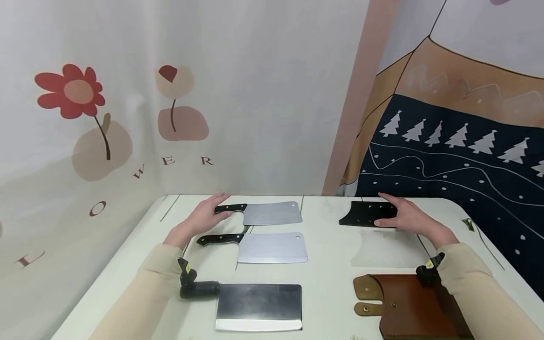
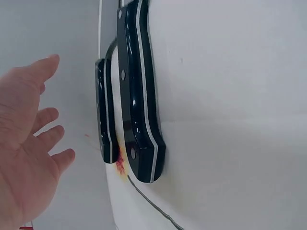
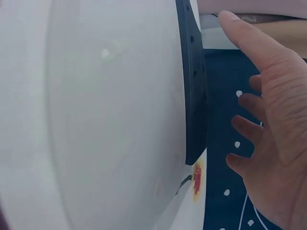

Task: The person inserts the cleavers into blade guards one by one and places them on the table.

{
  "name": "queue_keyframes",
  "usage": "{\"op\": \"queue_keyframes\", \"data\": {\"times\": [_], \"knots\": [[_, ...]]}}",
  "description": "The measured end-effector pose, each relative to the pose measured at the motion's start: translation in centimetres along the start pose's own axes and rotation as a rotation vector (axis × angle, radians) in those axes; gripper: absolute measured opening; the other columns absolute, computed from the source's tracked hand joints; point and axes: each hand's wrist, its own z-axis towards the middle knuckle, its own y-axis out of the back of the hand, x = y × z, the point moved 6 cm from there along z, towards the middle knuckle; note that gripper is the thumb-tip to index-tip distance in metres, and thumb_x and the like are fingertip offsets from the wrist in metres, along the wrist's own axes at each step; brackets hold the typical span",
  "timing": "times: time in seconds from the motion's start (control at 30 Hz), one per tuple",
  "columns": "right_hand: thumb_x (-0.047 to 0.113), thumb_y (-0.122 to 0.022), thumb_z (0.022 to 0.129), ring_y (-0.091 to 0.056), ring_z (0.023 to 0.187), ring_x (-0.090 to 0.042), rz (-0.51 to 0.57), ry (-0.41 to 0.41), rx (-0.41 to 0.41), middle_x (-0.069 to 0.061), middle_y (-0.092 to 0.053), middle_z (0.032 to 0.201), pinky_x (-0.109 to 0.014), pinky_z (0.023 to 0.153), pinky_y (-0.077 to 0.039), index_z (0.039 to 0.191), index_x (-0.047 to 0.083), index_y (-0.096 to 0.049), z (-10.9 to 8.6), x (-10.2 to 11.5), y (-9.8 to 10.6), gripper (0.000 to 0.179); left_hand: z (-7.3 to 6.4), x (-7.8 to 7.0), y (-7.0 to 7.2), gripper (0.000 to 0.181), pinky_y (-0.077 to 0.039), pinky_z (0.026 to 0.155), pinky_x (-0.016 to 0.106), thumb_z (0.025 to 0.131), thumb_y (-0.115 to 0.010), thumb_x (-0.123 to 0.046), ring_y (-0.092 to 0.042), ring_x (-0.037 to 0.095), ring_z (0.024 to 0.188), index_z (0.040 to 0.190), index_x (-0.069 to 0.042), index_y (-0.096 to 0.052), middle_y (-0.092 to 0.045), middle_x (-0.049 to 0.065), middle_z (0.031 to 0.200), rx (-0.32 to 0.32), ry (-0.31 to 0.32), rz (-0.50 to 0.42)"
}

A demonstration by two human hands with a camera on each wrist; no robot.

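Note:
My left hand (image 1: 203,216) hovers around the black handle of the farthest cleaver (image 1: 273,213), fingers spread. In the left wrist view a gap shows between that hand (image 2: 29,139) and the two riveted cleaver handles (image 2: 136,96). A second cleaver (image 1: 273,248) lies just nearer, its handle also to the left. At the right, my right hand (image 1: 409,218) is over the end of a black blade sheath (image 1: 360,214). Loosely spread fingers stand apart from the sheath (image 3: 193,86) in the right wrist view. Neither hand holds anything.
A larger dark cleaver (image 1: 259,304) lies at the front of the white table (image 1: 327,283). A translucent white sheath (image 1: 382,250) and a brown leather sheath (image 1: 408,307) with snap straps lie at the right. Printed curtains (image 1: 263,94) hang behind the table's back edge.

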Motion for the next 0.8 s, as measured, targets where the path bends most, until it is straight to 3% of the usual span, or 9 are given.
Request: {"op": "queue_keyframes", "data": {"times": [0.2,0.57,0.8], "knots": [[0.051,-0.077,0.089,-0.031,0.138,-0.059,0.051,-0.031,0.029,-0.039,-0.025,0.156,-0.070,0.108,-0.031,0.158,-0.004,-0.027,1.1,-0.9,-0.4,0.102,0.8,0.9,0.1,0.062,-0.027,0.115,0.061,0.100,-0.067,-0.017,-0.033,0.051,0.143,0.151,0.007,-0.042,-0.038,0.032,0.154,-0.009,0.004,-0.039],[0.047,-0.064,0.100,-0.028,0.140,-0.059,0.113,-0.034,0.084,-0.040,-0.023,0.156,-0.069,0.110,-0.028,0.157,-0.009,-0.025,1.8,-1.4,-0.8,0.089,1.2,3.3,-0.5,0.065,-0.029,0.115,0.060,0.101,-0.067,-0.018,-0.029,0.050,0.145,0.156,0.002,-0.038,-0.033,0.027,0.159,-0.003,0.122,-0.189],[0.050,-0.066,0.098,-0.022,0.142,-0.059,0.126,-0.058,0.132,-0.041,-0.020,0.157,-0.069,0.111,-0.026,0.158,-0.009,-0.023,2.2,-1.9,-1.3,0.094,1.4,4.4,-0.4,0.068,-0.032,0.113,0.060,0.099,-0.070,-0.017,-0.032,0.051,0.143,0.155,0.004,-0.038,-0.033,0.027,0.159,-0.036,0.128,-0.269]]}}
